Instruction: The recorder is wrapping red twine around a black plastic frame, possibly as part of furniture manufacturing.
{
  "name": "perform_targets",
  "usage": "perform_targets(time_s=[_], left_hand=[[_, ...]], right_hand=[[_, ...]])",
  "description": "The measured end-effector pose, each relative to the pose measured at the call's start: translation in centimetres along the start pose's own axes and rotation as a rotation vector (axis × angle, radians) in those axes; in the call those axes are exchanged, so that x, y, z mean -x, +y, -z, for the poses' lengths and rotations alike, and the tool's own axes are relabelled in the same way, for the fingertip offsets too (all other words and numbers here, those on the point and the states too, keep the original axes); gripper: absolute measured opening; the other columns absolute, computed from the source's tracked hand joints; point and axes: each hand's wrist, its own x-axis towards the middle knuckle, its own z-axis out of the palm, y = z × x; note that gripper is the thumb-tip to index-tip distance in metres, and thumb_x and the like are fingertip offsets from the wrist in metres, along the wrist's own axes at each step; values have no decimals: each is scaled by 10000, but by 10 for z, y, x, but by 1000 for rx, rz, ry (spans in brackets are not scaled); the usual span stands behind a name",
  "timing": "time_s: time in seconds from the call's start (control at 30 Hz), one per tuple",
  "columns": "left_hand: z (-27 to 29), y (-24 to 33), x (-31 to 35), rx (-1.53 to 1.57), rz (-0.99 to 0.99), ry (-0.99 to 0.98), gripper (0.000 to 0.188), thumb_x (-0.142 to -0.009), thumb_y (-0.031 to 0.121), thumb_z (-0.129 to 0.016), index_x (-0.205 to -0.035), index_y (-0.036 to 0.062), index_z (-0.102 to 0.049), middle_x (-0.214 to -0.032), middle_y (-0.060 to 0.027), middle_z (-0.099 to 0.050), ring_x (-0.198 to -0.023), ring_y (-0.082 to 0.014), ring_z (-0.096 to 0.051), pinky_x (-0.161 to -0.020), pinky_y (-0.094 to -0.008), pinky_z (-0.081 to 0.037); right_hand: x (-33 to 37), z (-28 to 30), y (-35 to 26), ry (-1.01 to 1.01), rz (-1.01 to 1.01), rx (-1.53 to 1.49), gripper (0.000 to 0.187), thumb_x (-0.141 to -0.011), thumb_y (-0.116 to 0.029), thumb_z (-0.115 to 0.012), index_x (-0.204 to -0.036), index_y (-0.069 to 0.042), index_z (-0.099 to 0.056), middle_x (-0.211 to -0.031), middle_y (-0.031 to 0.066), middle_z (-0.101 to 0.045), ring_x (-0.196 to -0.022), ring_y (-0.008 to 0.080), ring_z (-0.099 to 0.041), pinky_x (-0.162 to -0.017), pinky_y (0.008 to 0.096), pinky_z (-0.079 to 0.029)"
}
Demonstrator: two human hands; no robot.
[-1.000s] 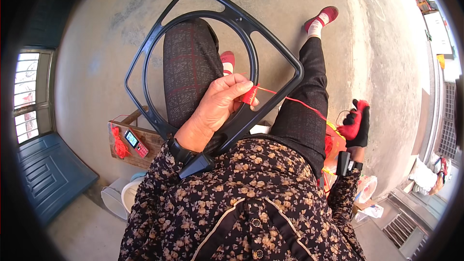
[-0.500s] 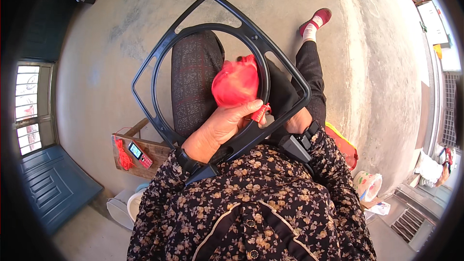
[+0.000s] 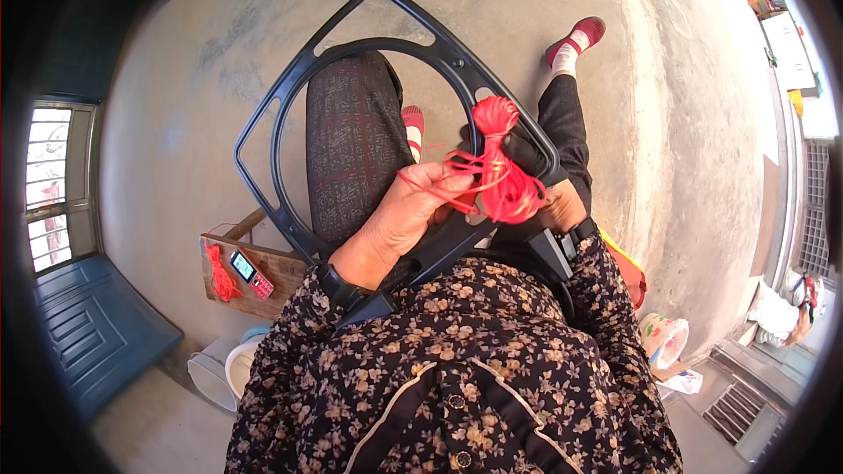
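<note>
A black frame (image 3: pixel 303 66) with a round inner opening and pointed corners lies across my lap. My left hand (image 3: pixel 406 215) is closed at the ring's near right side, pinching strands of thin red cord. A bundled hank of red cord (image 3: pixel 509 184) rests over the frame's right side, with loose loops running to my left fingers. Behind the hank is my right hand (image 3: pixel 566 204), with something dark, perhaps a glove, over its fingers. It appears closed around the hank, though cord and frame hide most of the fingers. Both wrists wear black straps.
On my left, a small wooden bench (image 3: pixel 263 305) holds another red cord bundle (image 3: pixel 224 276) and a mobile phone (image 3: pixel 250 274). White buckets (image 3: pixel 239 364) stand behind it. To my right are a red and yellow bag (image 3: pixel 628 272) and a patterned white bucket (image 3: pixel 665 338).
The red hank has moved from inside the ring to the right, over the frame's right side. Its strands now spread toward my left fingers. My left hand has shifted slightly left.
</note>
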Motion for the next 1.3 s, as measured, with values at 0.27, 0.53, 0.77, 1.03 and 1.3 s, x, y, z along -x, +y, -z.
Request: perform_targets(time_s=[0.27, 0.53, 0.77, 1.03, 1.3], left_hand=[[1, 11, 3, 40, 20, 15, 170, -903, 184, -565, -879, 17, -590, -754, -57, -620, -671, -115, -606, -617, -222, -500], [6, 14, 2, -46, 19, 43, 171, -919, 187, -535, -937, 19, -559, -759, -56, -606, -690, -133, -598, -655, -240, -490], [0, 16, 3, -7, 6, 68, 147, -920, 169, -531, -949, 28, -559, -759, -48, -603, -695, -128, -602, -652, -236, -499], [2, 15, 0, 57, 20, 63, 133, -905, 150, -548, -897, 20, -578, -721, -62, -606, -639, -145, -601, -632, -259, -504], [-1, 14, 0, -6, 35, 16, 132, -903, 141, -539, -885, 16, -579, -725, -73, -612, -648, -154, -604, -638, -260, -500]], right_hand=[[38, 38, -3, 203, 288, -230, 315, -942, -261, -465, -1149, -34, -537, -997, 85, -614, -893, 185, -606, -833, 320, -482], [127, 84, -44, 419, 446, -438, 226, -904, -333, -505, -825, -121, -505, -612, -26, -404, -519, 88, -397, -485, 262, -346], [166, 116, -54, 212, 279, -641, 330, -918, -324, -436, -660, -118, -447, -513, 3, -345, -428, 110, -339, -444, 270, -317], [142, 146, -10, 584, 231, -3, 420, -934, -384, -475, -1204, -62, -485, -718, -56, -486, -566, 57, -466, -492, 211, -381], [22, 64, -2, 643, 440, 846, 276, -845, -157, -618, -1068, 5, -608, -931, 84, -642, -836, 120, -590, -737, 265, -472]])
